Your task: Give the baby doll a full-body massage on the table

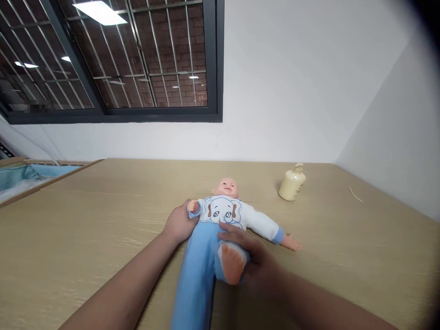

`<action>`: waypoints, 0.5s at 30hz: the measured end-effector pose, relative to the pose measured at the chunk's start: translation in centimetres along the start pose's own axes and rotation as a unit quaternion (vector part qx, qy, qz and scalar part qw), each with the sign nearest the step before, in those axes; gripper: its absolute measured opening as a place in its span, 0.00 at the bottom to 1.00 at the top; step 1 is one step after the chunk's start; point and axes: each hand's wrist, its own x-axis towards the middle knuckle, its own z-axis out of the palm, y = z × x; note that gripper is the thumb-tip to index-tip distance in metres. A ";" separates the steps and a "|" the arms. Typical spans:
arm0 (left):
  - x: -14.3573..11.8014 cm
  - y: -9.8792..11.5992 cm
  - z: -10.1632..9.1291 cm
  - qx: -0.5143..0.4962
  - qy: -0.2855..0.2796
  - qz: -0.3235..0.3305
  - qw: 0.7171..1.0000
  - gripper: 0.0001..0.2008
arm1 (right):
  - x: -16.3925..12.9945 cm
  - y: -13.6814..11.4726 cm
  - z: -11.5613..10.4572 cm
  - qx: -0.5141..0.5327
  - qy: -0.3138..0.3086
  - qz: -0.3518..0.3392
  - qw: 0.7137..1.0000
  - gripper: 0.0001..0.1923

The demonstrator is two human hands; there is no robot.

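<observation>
Nearest the camera: two bare forearms entering from the bottom edge, converging on a doll (220,215) that lies on its back on a table (85,238).

Right hand (256,259): curled around the doll's bent leg just above the bare foot (232,265); fingers (231,229) laid across the lower edge of the shirt, thumb side hidden behind the leg. Grip closed on the leg, sole of the foot turned toward the camera.

Left hand (178,223): set against the doll's side at the waist, beside the small doll hand (193,206) that is folded up to the chest. Fingers wrapped under or behind the body and hidden; hand touches the doll, but whether it clasps the body or only rests against it cannot be told.

Doll: bald head (226,187) pointing away toward the wall, white shirt with a blue elephant face (220,211), light blue trousers (192,275). One leg lies straight toward the camera between the forearms; the other is raised in the right hand. Far arm stretched flat on the table to the right, white sleeve with blue cuff (279,235).

Table: light wood grain, filling the lower half of the view.

Bottle (292,183): cream-coloured, tilted, standing well apart from the doll toward the right rear of the table.

Behind: white wall and a dark-framed barred window (137,59).
</observation>
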 end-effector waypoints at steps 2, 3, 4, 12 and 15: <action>-0.1 0.6 -0.2 0.031 -0.009 0.002 0.999 0.18 | 0.4 0.0 -0.1 0.030 0.004 0.052 0.998 0.22; -0.1 0.8 -0.2 0.049 -0.014 0.003 0.999 0.19 | 0.5 -0.1 -0.1 0.039 0.007 0.076 0.996 0.23; -0.1 1.1 -0.3 0.065 -0.021 0.005 0.998 0.19 | 0.7 -0.2 -0.1 0.043 0.008 0.093 0.995 0.25; -0.2 1.5 -0.5 0.042 -0.027 -0.005 0.999 0.19 | 0.5 -0.8 0.2 0.025 -0.008 0.030 0.999 0.18; 0.0 -0.1 0.1 -0.067 -0.005 -0.027 0.997 0.16 | -0.4 -1.3 0.4 -0.061 -0.024 -0.042 0.997 0.19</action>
